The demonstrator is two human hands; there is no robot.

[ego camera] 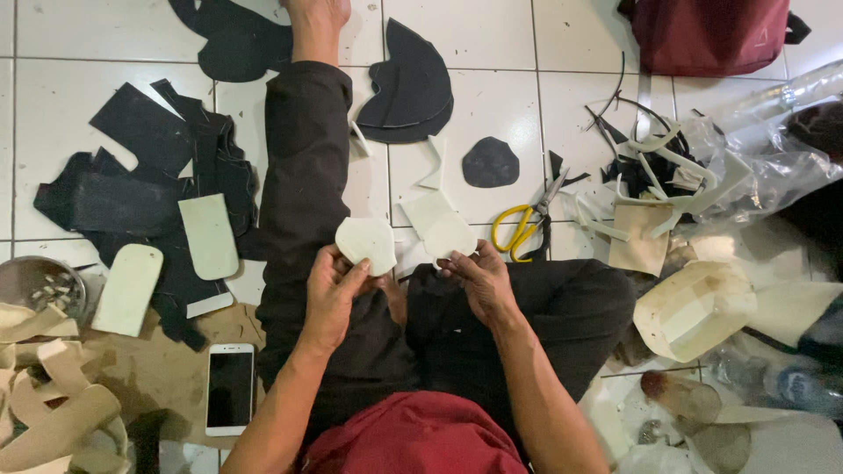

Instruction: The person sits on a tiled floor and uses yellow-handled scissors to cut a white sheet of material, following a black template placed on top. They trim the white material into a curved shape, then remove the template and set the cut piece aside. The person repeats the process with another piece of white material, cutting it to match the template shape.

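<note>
Left hand (pixel 332 294) grips one white foam piece (pixel 367 242); right hand (pixel 481 279) pinches another (pixel 450 235) at 2 o'clock. Align edges squarely.

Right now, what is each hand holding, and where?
Left hand pinches a white cut piece by its lower edge; right hand grips another white piece likewise.

matt cream foam piece (pixel 367 243), glossy floor tiles (pixel 492 35)
</note>
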